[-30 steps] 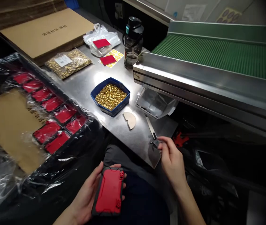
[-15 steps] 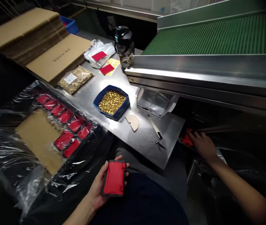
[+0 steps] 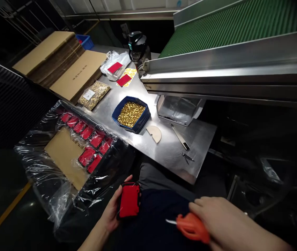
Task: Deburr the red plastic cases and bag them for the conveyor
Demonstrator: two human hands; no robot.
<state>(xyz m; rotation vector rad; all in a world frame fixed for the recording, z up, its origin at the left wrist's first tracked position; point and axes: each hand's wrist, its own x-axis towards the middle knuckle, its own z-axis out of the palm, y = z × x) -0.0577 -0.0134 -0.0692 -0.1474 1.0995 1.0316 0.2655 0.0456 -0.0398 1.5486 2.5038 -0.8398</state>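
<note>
My left hand is closed around a red and black phone case, held over my lap. My right hand is wrapped round an orange-handled tool with a thin metal tip pointing left, low in the view near my lap. The two hands are a short way apart. On the steel table beyond them lie small tweezers and a slim knife.
A blue tray of gold parts and a half-round white piece sit on the table. A plastic-lined box of red cases stands at left. Flat cardboard, a bag of gold parts, a bottle and a green conveyor lie behind.
My right hand has come back from the dark space under the conveyor, now gripping the orange-handled tool near my lap. The left hand keeps the red case. The view has pulled back and tilted.
</note>
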